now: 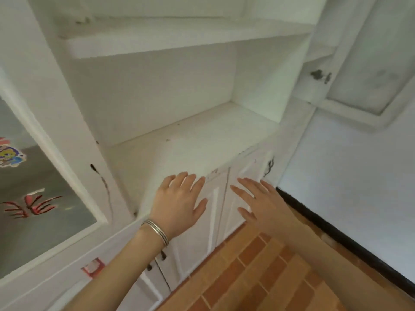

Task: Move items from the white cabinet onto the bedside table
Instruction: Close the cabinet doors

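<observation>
The white cabinet fills the view, with its upper doors swung open. Its lower shelf and the shelf above show bare white boards with no items on them. My left hand, with silver bangles on the wrist, is stretched out flat in front of the shelf's front edge, fingers straight and holding nothing. My right hand is spread beside it over the small closed lower doors, also holding nothing. The bedside table is out of view.
An open glass door with colourful stickers stands at the left. Another open cabinet door hangs at the upper right. Below lies an orange brick-pattern floor, and a pale wall with a black skirting runs along the right.
</observation>
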Available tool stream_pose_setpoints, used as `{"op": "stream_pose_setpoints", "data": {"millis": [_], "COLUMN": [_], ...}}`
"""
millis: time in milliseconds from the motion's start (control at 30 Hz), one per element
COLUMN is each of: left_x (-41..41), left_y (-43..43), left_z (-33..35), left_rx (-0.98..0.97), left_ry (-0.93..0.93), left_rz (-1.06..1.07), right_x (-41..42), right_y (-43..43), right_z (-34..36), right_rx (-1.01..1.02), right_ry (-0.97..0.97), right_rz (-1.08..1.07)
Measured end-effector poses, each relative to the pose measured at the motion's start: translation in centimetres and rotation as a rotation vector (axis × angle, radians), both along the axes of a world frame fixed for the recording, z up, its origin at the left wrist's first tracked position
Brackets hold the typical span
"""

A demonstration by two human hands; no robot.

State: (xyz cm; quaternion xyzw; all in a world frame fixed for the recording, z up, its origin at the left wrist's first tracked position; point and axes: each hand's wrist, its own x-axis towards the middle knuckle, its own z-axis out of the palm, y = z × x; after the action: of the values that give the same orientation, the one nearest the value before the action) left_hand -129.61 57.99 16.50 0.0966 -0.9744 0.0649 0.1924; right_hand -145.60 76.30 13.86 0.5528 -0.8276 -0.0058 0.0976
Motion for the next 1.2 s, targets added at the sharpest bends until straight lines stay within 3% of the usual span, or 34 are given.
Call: {"op": "stream_pose_setpoints", "data": {"millis": [300, 733, 1200], "left_x": [-12.7, -30.3, -45.7], "left_y": [11.5, 29.8, 31.0], "left_z": [1.2, 1.7, 3.3], "left_rx": [-0.015, 0.028, -0.061], "left_ry": [0.009, 0.016, 0.062], "left_rz": [-0.299, -0.376, -0.365], "right_x": [-6.2, -21.5, -37.4], "right_y": [14.3, 33.6, 35.5], "right_z": [1.4, 2.6, 3.2], "right_rx": [-0.095, -0.092, -0.190], "right_ry": [0.000, 0.056, 0.149], "right_rz": [-0.290, -0.379, -0.360]}}
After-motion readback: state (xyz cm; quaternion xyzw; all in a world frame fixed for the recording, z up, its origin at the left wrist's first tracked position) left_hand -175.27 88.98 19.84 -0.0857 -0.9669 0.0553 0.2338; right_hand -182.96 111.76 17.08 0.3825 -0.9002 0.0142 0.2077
